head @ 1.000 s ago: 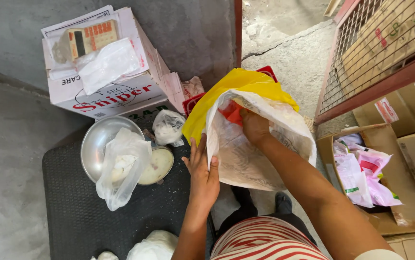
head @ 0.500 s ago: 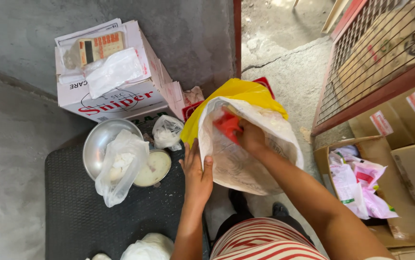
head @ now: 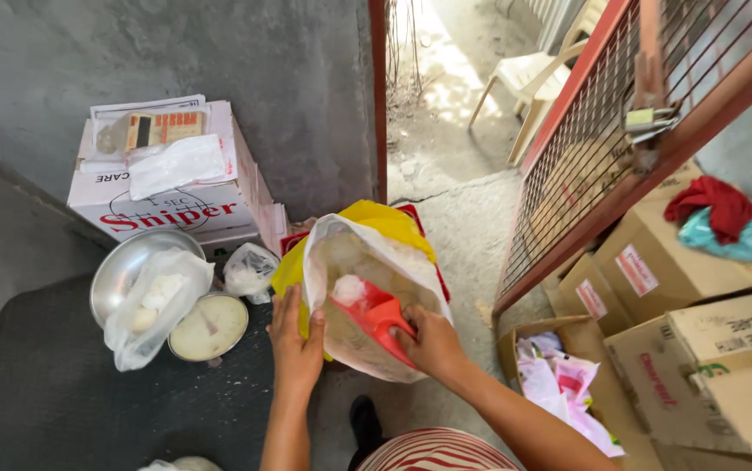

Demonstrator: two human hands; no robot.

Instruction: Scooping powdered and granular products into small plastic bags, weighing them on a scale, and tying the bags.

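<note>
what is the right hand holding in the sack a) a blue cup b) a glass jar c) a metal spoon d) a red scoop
d: the right hand grips the handle of a red scoop with a white lump on it, inside the open white sack, while the left hand holds the sack's edge.

Dark mat [head: 53, 401] over concrete floor [head: 472, 235]. On the mat: steel bowl [head: 123, 266], round tin [head: 208, 327], small knotted bag [head: 249, 270]. White carton [head: 175, 214] by the wall. Open sack [head: 367, 296] on the floor; brown boxes [head: 707, 349] right, beside it.
</note>
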